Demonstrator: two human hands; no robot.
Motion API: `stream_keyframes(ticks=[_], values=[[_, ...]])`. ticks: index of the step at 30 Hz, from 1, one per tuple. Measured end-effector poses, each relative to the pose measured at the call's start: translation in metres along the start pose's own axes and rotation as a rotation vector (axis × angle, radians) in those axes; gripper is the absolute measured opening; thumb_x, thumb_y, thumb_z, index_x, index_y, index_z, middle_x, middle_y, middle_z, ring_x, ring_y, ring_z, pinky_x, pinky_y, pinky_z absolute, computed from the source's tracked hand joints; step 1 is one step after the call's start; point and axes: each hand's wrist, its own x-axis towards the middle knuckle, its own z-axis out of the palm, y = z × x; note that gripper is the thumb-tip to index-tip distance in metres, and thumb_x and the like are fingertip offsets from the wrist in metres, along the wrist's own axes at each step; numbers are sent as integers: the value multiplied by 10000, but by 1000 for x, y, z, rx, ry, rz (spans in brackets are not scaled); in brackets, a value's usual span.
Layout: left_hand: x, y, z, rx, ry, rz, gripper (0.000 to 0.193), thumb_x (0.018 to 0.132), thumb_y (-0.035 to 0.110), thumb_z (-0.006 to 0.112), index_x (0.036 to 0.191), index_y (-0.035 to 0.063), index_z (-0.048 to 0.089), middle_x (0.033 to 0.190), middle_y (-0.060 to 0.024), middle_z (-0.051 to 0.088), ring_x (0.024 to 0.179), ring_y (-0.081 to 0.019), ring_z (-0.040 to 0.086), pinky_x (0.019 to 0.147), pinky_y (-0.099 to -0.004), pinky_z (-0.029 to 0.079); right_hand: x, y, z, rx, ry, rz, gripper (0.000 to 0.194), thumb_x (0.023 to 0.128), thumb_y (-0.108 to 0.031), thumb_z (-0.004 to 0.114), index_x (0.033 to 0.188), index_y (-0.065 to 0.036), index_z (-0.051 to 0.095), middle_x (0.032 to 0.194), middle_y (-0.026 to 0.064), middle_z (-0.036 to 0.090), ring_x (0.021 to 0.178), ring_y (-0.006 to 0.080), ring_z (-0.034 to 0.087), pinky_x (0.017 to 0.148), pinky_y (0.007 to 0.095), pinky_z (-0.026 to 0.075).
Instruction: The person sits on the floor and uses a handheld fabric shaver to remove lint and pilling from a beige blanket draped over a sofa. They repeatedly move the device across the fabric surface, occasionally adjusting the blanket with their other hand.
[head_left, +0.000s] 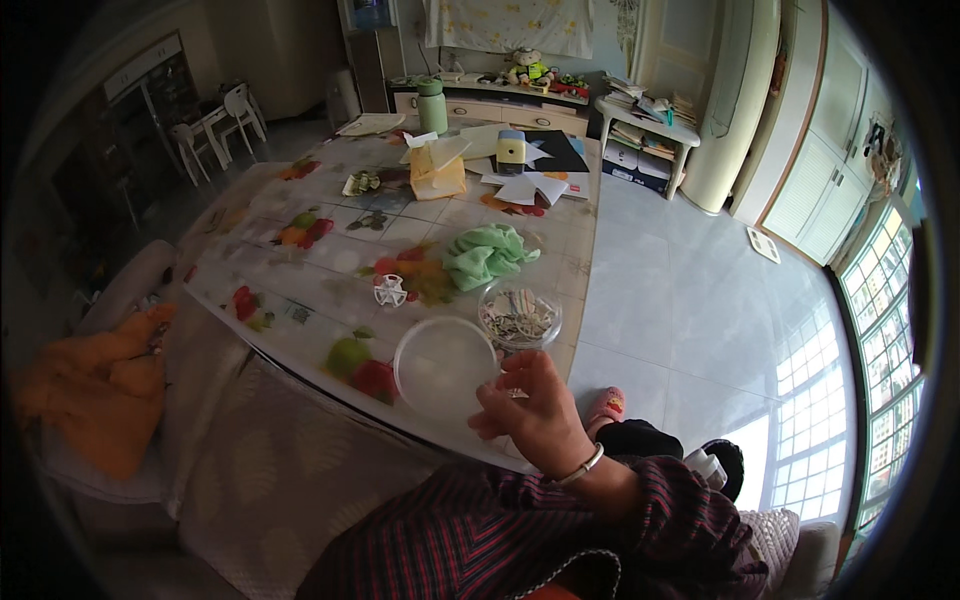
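Note:
My right hand (532, 409), with a bangle at its wrist, is over the near right part of the table. Its fingers are curled beside the right rim of a round translucent plastic lid (444, 367); whether they touch or pinch anything is unclear. Just beyond the hand stands a clear round container (520, 315) of small, thin, multicoloured pieces. A crumpled green cloth (487, 256) lies behind it. A white plastic spoked piece (390, 290) rests on the table to the left of the container. My left hand is out of view.
A patterned cover is on the table (330, 262). Farther back are a green bottle (432, 106), a yellow paper packet (437, 176), a yellow-and-blue device (511, 152) and papers (529, 187). An orange cloth (112, 390) lies on a seat at left.

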Motion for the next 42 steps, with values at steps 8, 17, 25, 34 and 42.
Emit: stream_keyframes(ticks=[8,17,25,34,42], values=[[-16,19,-23,-28,8,61,433,812,153,678,1171,18,478,1008,-100,595,866,-162,589,748,-308,472,16,22,-54,-372,269,-280,222,852,-29,603,1042,32,506,931,123,610,782,149,621,719,293,520],[-23,19,14,43,-203,-22,552,815,128,673,1289,17,412,1114,-117,586,970,-178,589,829,-317,471,-18,1,-94,-376,236,-499,342,863,15,564,1204,4,534,1003,88,656,897,162,646,804,283,494],[-20,-53,149,379,-802,53,662,817,105,668,1393,17,354,1208,-133,577,1062,-192,590,901,-326,470,-241,138,-214,-404,1539,-505,183,856,-61,615,1008,-26,520,911,85,543,791,172,559,704,301,477],[-63,-200,230,964,-1234,362,772,740,121,664,1384,-86,292,1227,-280,447,1148,-422,485,993,-422,408,-371,263,-253,608,1628,-421,353,894,-219,653,1145,4,544,1012,61,611,884,131,595,764,284,494],[29,-254,236,800,-833,-143,369,931,191,583,1225,-29,545,1021,-75,608,743,-91,597,597,-237,497,-429,258,-327,655,1526,-250,211,860,-186,650,952,-25,549,783,45,608,617,129,595,577,272,514]])
